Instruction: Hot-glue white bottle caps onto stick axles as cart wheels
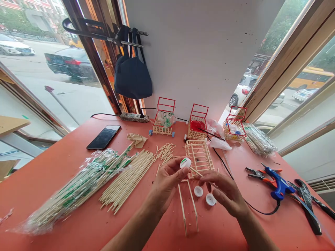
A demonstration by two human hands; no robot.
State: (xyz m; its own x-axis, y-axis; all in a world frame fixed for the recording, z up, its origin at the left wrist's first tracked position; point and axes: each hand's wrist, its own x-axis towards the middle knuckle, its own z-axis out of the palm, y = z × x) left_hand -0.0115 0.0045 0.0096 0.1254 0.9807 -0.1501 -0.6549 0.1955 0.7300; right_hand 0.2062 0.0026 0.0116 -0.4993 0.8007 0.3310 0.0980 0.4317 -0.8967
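Observation:
My left hand (pixel 170 176) pinches a white bottle cap (pixel 185 162) with a green print between thumb and fingers. A thin wooden stick (pixel 195 171) runs from the cap to my right hand (pixel 225 191), whose fingers are closed around it. Whether the stick passes into the cap cannot be made out. Below my hands, two more white caps (pixel 198 191) lie hollow side up on the table. A stick frame with two long legs (pixel 182 205) lies beside them. Just behind my hands stands a basket-like lattice of sticks (pixel 204 153).
Loose sticks (pixel 128 179) and a bagged bundle (pixel 75 188) lie left, near a phone (pixel 104 137). Three small stick carts with red handles (pixel 166 101) stand at the back. A blue glue gun (pixel 280 183) and pliers (pixel 255 173) lie right; a black cord (pixel 222 160) crosses the table.

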